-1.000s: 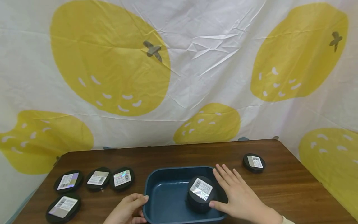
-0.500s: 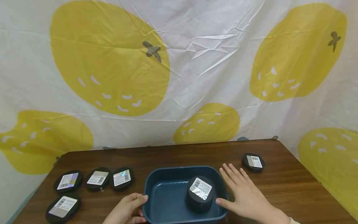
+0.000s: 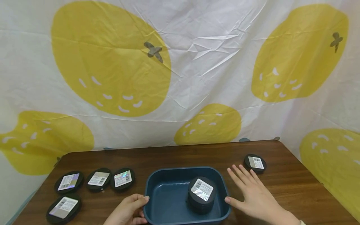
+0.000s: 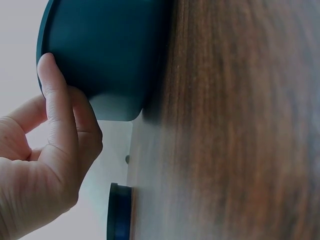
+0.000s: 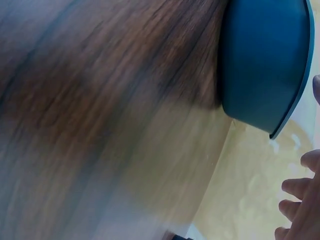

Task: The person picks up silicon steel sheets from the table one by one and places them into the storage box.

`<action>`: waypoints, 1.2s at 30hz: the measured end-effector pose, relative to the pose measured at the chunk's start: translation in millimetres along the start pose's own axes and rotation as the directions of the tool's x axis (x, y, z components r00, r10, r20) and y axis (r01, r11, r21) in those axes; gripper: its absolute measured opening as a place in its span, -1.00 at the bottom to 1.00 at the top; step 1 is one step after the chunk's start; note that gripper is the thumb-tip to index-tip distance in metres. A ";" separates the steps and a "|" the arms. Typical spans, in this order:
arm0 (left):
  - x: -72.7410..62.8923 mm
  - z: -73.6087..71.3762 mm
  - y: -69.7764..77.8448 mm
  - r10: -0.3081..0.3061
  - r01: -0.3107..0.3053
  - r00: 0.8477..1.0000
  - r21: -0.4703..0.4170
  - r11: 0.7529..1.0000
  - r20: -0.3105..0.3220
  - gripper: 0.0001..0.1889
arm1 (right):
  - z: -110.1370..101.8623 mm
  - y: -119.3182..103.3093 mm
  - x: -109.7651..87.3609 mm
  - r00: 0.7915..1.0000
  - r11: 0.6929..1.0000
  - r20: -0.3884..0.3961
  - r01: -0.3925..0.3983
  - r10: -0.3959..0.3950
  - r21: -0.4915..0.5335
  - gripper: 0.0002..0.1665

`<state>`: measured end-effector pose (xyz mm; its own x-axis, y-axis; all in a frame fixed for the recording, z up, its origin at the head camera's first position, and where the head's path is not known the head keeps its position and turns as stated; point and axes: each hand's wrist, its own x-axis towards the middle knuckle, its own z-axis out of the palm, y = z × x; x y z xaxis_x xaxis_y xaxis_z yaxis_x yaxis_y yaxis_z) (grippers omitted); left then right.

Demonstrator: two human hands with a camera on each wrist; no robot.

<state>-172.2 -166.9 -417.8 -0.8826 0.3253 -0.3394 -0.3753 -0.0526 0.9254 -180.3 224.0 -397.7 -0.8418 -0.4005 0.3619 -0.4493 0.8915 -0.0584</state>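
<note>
A dark blue rectangular tray (image 3: 166, 200) stands on the table, and a stack of round black tins (image 3: 201, 203) with a white label on top sits in its right half. My left hand (image 3: 128, 210) pinches the tray's left rim between thumb and fingers; in the left wrist view the left hand (image 4: 60, 145) has its fingertips against the outer wall. Just right of the tray, my right hand (image 3: 254, 195) is spread with fingers straight, holding nothing. A single black tin (image 3: 255, 163) lies beyond its fingertips. The right wrist view catches only fingertips (image 5: 296, 188) at its edge.
Several labelled black tins lie flat at the left, among them a near one (image 3: 63, 208), a far-left one (image 3: 68, 182) and one nearest the tray (image 3: 122, 179). A fabric sheet with yellow fruit prints (image 3: 112, 59) hangs behind the wooden table (image 3: 182, 153).
My right hand has moved right, away from the tin stack and off over the tray's right rim. The left hand and the tray have stayed in place.
</note>
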 end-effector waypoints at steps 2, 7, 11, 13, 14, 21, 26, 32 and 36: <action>0.2 -0.1 0.0 0.003 -0.003 1.000 0.001 1.000 0.000 -0.71 | -0.3 2.6 -1.1 1.000 1.000 0.019 -0.019 0.019 0.008 -0.01; 0.8 -0.5 -0.3 0.010 -0.010 1.000 -0.002 1.000 0.002 -0.74 | -0.1 8.3 -4.6 0.999 0.999 0.014 -0.031 0.031 0.005 -0.02; 0.5 -0.3 -0.3 0.005 -0.005 1.000 -0.004 1.000 -0.001 -0.75 | 1.3 12.4 -7.5 1.000 1.000 -0.022 -0.011 0.011 -0.018 -0.04; 0.5 -0.3 -0.4 0.005 -0.005 1.000 -0.003 1.000 -0.002 -0.75 | 1.9 14.6 -8.7 1.000 1.000 -0.030 -0.010 0.010 -0.027 -0.05; 0.6 -0.4 -0.6 0.005 -0.005 1.000 -0.003 1.000 -0.002 -0.75 | 2.2 15.7 -9.1 0.999 0.999 -0.033 -0.011 0.010 -0.030 -0.05; 1.5 -1.2 -1.6 0.014 -0.014 1.000 -0.005 1.000 0.002 -0.77 | 3.0 22.6 -11.7 0.999 0.999 -0.032 -0.025 0.025 -0.028 -0.06; 2.4 -1.4 -2.1 0.016 -0.016 1.000 -0.001 1.000 0.012 -0.74 | 2.3 27.4 -15.7 0.999 0.999 -0.026 -0.041 0.040 -0.030 -0.07; 2.6 -1.0 -2.4 0.018 -0.018 1.000 -0.001 1.000 0.022 -0.73 | 2.3 36.1 -20.5 0.998 0.998 -0.033 -0.048 0.046 -0.044 -0.06; 2.3 -0.9 -1.6 0.017 -0.017 1.000 0.005 1.000 0.020 -0.73 | 3.1 41.5 -22.3 0.998 0.997 -0.047 -0.047 0.044 -0.064 -0.06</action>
<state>-173.9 -167.0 -420.2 -0.8830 0.3432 -0.3202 -0.3588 -0.0535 0.9319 -181.1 269.2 -411.1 -0.8458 -0.3506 0.4022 -0.3891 0.9211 -0.0154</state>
